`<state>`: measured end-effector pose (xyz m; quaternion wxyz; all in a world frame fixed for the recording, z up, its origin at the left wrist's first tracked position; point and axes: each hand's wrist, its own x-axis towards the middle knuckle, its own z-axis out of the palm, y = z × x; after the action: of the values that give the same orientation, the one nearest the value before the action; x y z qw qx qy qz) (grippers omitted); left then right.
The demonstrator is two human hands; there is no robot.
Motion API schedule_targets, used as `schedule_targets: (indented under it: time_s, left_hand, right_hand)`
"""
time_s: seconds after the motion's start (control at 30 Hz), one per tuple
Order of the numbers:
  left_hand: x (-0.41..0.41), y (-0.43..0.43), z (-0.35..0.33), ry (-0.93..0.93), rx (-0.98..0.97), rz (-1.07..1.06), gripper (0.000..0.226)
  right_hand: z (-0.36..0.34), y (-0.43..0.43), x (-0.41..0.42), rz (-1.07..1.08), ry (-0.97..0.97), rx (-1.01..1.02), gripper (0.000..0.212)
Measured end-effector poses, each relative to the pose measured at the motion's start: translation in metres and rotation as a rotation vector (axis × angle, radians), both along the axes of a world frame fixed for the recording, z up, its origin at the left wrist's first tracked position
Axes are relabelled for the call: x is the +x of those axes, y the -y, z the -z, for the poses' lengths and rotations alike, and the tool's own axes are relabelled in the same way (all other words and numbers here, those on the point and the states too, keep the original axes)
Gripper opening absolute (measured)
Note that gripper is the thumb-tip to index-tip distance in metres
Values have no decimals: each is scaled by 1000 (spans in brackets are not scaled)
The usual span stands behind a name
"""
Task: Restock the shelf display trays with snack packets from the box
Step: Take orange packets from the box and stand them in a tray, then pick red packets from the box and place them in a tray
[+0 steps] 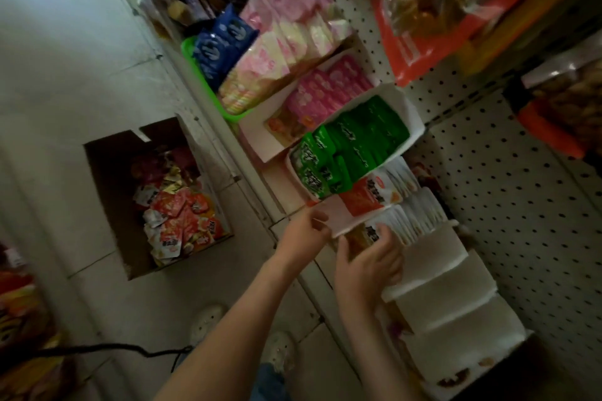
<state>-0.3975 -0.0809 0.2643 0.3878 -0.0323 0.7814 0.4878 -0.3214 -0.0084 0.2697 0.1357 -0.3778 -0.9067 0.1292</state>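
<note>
Head view: one box [107,172] on the floor at 9 o'clock, with loose snack packets [176,215] inside, too many to count. At centre, left hand [304,233] pinches the tray [338,218] lip; right hand [368,267] fingers curl round the front packet [358,239]. We judge them light, crinkly and slippery: pinch the sealed edges. We count three empty trays [436,257] at 5 o'clock.

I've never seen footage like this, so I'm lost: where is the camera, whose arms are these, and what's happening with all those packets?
There is no machine here. A person wears one camera on the head, looking down at their own bare hands. The left hand holds the front edge of a white tray on a shop shelf. The right hand grips orange-and-white packets standing in that tray. One neighbouring tray holds green packets; the empty white trays lie on the other side. On the floor, a cardboard box holds more packets in similar colours.
</note>
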Motion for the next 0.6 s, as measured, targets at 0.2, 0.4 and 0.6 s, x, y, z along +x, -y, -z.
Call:
schedule_targets:
  time_s: [0.2,0.4,0.6]
  left_hand:
    - [-26,83,10,-75,-18,-201,20]
    - [-52,198,46,-91,-117,-394,22]
    - [-53,271,124,-31,-293,-500,26]
  right_hand:
    - [6,63,-45,-332,53,-179,46]
    - [43,155,-118,-627,213,-356,36]
    - [128,209,-155,-716,421,-636,42]
